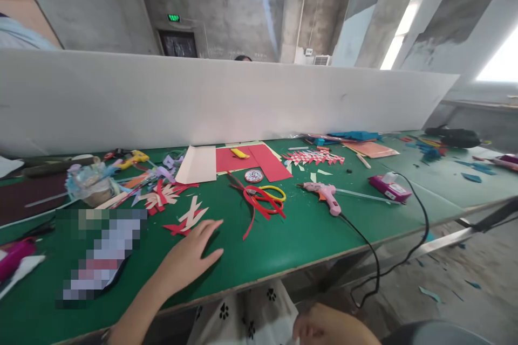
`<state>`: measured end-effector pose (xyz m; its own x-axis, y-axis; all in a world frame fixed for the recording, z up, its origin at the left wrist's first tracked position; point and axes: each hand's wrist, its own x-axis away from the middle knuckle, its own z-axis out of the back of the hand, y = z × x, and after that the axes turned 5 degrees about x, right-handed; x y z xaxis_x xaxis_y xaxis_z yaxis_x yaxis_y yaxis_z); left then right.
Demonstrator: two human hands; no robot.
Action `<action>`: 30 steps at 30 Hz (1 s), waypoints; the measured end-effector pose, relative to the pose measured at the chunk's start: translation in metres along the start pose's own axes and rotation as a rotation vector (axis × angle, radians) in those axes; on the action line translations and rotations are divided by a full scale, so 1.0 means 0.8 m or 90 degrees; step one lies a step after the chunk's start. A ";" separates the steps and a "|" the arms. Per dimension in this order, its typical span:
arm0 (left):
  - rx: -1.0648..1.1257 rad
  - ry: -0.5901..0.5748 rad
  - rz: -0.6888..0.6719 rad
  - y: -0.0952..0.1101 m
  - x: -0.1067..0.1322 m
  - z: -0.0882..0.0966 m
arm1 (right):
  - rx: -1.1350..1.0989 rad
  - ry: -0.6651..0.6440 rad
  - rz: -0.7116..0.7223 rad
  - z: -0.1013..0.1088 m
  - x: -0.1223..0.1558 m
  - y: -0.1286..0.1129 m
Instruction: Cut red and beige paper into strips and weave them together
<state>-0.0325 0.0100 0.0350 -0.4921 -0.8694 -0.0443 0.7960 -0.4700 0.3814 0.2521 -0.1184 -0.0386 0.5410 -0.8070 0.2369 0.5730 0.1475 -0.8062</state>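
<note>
My left hand (194, 253) rests over the green table's front part, fingers stretched out and apart, holding nothing. Just beyond its fingertips lies a small bunch of crossed red and cream paper strips (190, 218). My right hand (319, 326) is low at my lap, below the table edge, by the white cloth with black paw prints (246, 312). Its fingers are curled in and slightly blurred; whatever may be inside is hidden. Ahead of the left hand are red-and-yellow-handled scissors (269, 199) with red strips (250, 221) across them, and a round patterned disc (254, 176).
Red paper sheets (269, 164) bear a yellow cutter (240, 153). A pink glue gun (326, 194) with a trailing black cord lies right of the scissors. Woven red-and-white paper (315, 157) is farther back. A white partition (226, 99) borders the table's far side.
</note>
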 end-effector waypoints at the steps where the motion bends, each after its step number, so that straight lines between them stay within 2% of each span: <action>1: 0.019 -0.006 -0.011 0.010 -0.019 0.001 | -0.008 0.000 0.016 0.012 -0.001 -0.013; 2: 0.038 -0.016 -0.030 0.018 -0.038 0.000 | -0.062 -0.022 0.070 0.030 -0.006 -0.027; 3: 0.042 -0.009 -0.046 0.024 -0.057 -0.003 | -0.092 0.004 0.109 0.052 -0.015 -0.043; 4: 0.034 0.003 -0.058 0.028 -0.073 -0.008 | -0.072 0.064 0.124 0.076 -0.031 -0.059; 5: 0.023 0.012 -0.072 0.029 -0.087 -0.014 | -0.014 0.165 0.122 0.101 -0.052 -0.073; 7: 0.006 0.021 -0.117 0.025 -0.107 -0.029 | 0.138 0.314 0.078 0.144 -0.105 -0.092; 9: 0.013 0.023 -0.150 0.017 -0.115 -0.045 | 0.311 0.354 -0.031 0.171 -0.162 -0.094; 10: 0.030 0.043 -0.133 0.014 -0.116 -0.051 | 0.381 0.336 -0.076 0.178 -0.187 -0.089; 12: 0.056 0.055 -0.100 0.009 -0.116 -0.060 | 0.442 0.273 -0.123 0.184 -0.222 -0.074; 14: 0.088 0.036 -0.090 0.008 -0.114 -0.060 | 0.420 0.258 -0.124 0.186 -0.238 -0.057; 19: 0.294 0.008 -0.017 0.009 -0.120 -0.049 | 0.199 0.342 -0.076 0.188 -0.236 -0.037; 21: 0.406 0.022 0.032 0.007 -0.123 -0.047 | 0.087 0.355 -0.040 0.184 -0.235 -0.040; 24: 0.565 0.037 0.104 0.002 -0.125 -0.042 | -0.025 0.319 0.075 0.172 -0.233 -0.052; 27: 0.639 0.057 0.149 -0.001 -0.126 -0.030 | -0.004 0.241 0.166 0.158 -0.230 -0.070; 30: 0.669 0.080 0.153 -0.001 -0.126 -0.016 | 0.038 0.170 0.177 0.149 -0.227 -0.083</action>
<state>0.0209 0.0961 0.0273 -0.2768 -0.9587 0.0656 0.1375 0.0280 0.9901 0.1891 0.0863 0.0360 0.5055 -0.8510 -0.1422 0.4659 0.4080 -0.7852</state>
